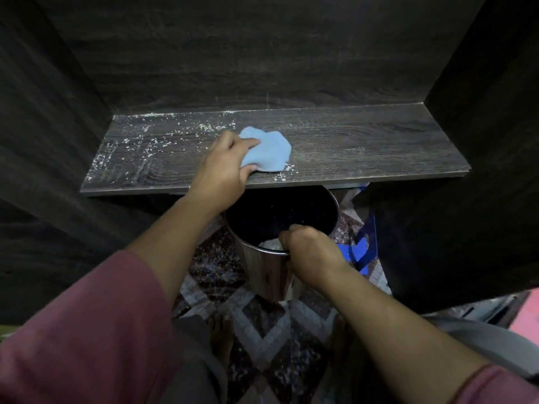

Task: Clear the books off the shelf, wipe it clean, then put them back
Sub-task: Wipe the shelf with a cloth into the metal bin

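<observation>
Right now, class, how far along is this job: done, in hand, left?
Done: the shelf holds no books. In hand: the left hand presses the blue cloth on it; the right hand grips the bin under its edge. Left: the white crumbs, then books back.

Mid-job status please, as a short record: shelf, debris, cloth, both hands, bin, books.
shelf: dark wood, no books on it
debris: white crumbs, mostly on the left part, a few near the front edge
cloth: blue, lying on the shelf near the middle
left hand: grips the cloth
right hand: grips the rim of the metal bin
bin position: under the shelf's front edge, white bits inside
books: none in view
</observation>
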The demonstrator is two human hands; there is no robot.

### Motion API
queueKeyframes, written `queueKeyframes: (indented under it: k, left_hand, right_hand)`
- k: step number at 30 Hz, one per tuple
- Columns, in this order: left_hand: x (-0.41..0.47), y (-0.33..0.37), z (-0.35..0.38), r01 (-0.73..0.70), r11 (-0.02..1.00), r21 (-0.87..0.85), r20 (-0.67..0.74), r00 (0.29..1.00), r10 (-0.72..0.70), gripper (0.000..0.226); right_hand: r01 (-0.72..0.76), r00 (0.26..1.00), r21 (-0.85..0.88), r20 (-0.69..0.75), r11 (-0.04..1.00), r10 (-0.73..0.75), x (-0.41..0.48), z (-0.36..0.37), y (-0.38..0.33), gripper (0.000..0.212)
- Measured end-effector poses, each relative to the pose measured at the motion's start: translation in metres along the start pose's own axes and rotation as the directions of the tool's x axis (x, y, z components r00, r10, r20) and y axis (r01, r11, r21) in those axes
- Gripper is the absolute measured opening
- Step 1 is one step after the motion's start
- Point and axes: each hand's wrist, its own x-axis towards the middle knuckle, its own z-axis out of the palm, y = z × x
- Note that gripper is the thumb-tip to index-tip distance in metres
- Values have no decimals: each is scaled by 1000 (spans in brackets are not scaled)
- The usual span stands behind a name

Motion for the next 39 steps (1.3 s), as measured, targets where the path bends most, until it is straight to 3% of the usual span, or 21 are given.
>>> queueKeyframes:
  k: [3,11,13,17,19,24,30,34,39]
  left_hand:
    - [2,7,8,-107,994,-12,37,994,107,42]
    - [-4,22,-11,-89,995,-51,324,941,101,31]
    - [-4,26,-11,-69,989,-129,261,960,101,30]
    - [11,24,-4,-76,991,-113,-50,996,71,37]
    - [19,23,4,-41,995,-86,-59,998,36,41]
    - [21,28,22,-30,999,-12,169,985,31,44]
    - [4,30,-5,-55,995,-78,346,935,79,35]
    - [-7,16,-19,-13,992,-122,134,991,29,37]
    - [0,-13,-24,174,982,76,-174,972,-159,43]
  right_hand:
    - [-9,1000,25,-2,1000,9,1,-1,0,30]
    - [0,999,-12,36,1000,1,-3,-3,-3,28]
    - [9,1000,-24,30,1000,-8,-5,-2,-5,27]
    - [25,1000,-43,16,999,-24,-4,0,-7,28]
    - [33,999,-46,19,998,-32,-2,1,-6,28]
    - [13,999,-34,38,999,-11,1,2,-2,29]
    - [18,999,-16,33,1000,-18,-1,-1,-6,27]
    - [21,1000,-2,-2,1000,-21,-1,-3,-9,27]
    - [32,999,-2,-25,999,-32,4,-2,-17,28]
